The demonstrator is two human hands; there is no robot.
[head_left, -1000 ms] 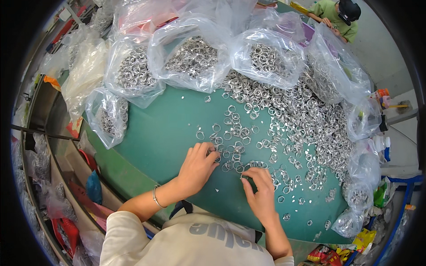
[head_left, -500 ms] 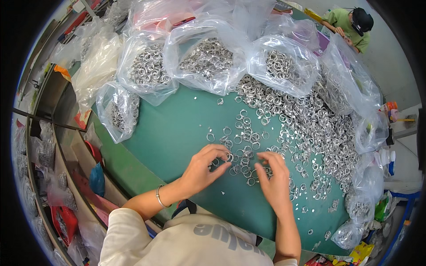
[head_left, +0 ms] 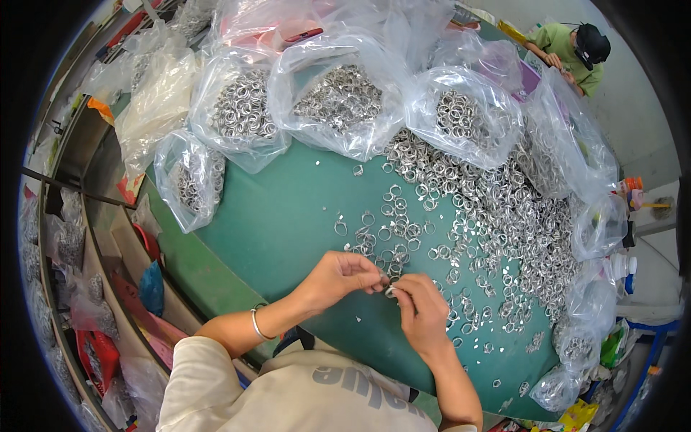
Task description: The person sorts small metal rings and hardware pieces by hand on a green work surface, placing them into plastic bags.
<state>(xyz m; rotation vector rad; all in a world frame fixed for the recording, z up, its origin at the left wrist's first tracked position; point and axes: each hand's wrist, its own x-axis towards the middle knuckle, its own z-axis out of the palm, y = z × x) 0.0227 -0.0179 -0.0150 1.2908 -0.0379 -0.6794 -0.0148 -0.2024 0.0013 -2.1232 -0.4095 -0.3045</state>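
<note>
My left hand [head_left: 337, 281] is closed in a pinch just above the green tabletop, thumb and forefinger together. A small silvery bit shows at its fingertips, too small to make out. Right beside it, my right hand [head_left: 423, 311] pinches a silver metal ring [head_left: 390, 291] between thumb and fingers. The fingertips of both hands almost meet. Just beyond them lies a loose cluster of silver rings [head_left: 394, 209], some of it hidden behind the fingers. To the right spreads a large heap of similar rings [head_left: 529, 223], with small flat silver pieces scattered at its near edge.
Several clear plastic bags of rings line the far side of the green table [head_left: 266, 209], among them an open bag [head_left: 338, 97] in the middle. Shelves with more bags and a red container [head_left: 97, 360] stand at left. A person in a green shirt [head_left: 558, 39] sits far right.
Both hands have come together: the right moved left and slightly nearer me, the left a little nearer me. Their fingers have closed into pinches, and a ring now shows at my right fingertips.
</note>
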